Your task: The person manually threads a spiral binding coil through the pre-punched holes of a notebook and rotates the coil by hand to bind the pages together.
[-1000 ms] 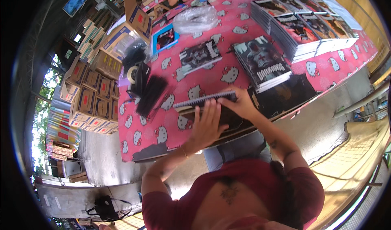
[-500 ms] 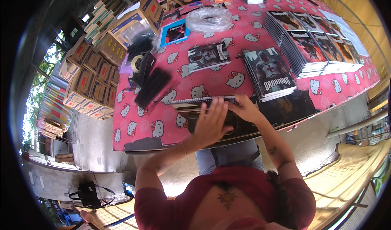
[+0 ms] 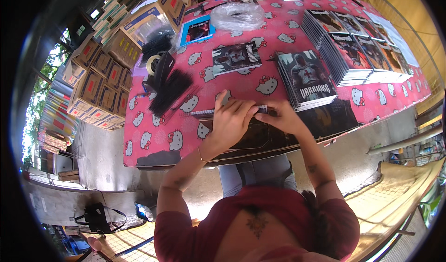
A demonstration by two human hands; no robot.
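- Long table under a pink cloth printed with white cartoon cats.
- Stacked brown cardboard boxes along the left of the table, on a bare grey concrete floor.
- Daylight and green trees beyond the boxes at far left.
- Yellow woven mat at lower right, lit by sun.
- Black bag lying on the floor at lower left.
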